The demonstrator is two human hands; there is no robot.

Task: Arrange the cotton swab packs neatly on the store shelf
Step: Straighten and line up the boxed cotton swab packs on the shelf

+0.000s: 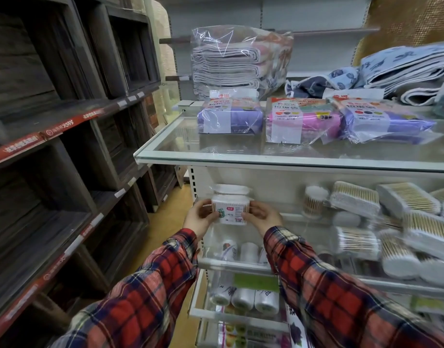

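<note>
A small cotton swab pack [229, 209] is held up near the middle of the frame, in front of the left end of the middle shelf [293, 216]. It is gripped on its left side by the left hand [200, 217] and on its right side by the right hand [262, 217], with the fingers [256, 205] of both hands curled round its edges. Both arms are covered by red plaid sleeves [150, 292] that come up from the bottom of the frame. Just behind the held pack, another white pack [230, 190] is seen at the back of the shelf. More cotton swab packs [354, 199] are piled in a messy heap on the right side of the same shelf, some tilted and some lying flat; they look blurred. Above them, a glass shelf [180, 144] is filled with purple and pink bag packs [301, 120], and folded towels [228, 61] are stacked behind those. Rolls of plastic bags [243, 298] are kept on the lower shelves. Dark wooden shelves [65, 96] with red strips are seen on the left of the frame.
</note>
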